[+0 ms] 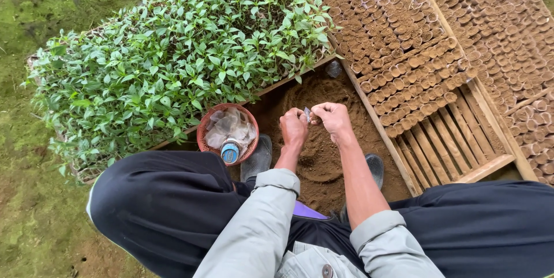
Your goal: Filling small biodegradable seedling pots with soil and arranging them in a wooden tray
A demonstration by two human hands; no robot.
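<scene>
My left hand (293, 128) and my right hand (330, 119) meet over a heap of brown soil (321, 139) between my knees. Together they pinch a small pale plastic sleeve (308, 115), fingers closed around it. Both forearms come out of rolled grey sleeves. Right of my hands stands a wooden slatted tray (461, 139) partly filled with rows of small soil-filled sleeves (415, 85). Left of my hands sits a small red basket (205, 131) holding clear plastic bags and a bottle with a blue cap (230, 152).
A dense tray of green seedlings (173, 59) fills the left side. More trays of filled sleeves (502, 30) lie at the back right. My black-trousered knees (156, 203) spread low in view, boots (257, 160) on the soil. Mossy ground (29, 220) lies at left.
</scene>
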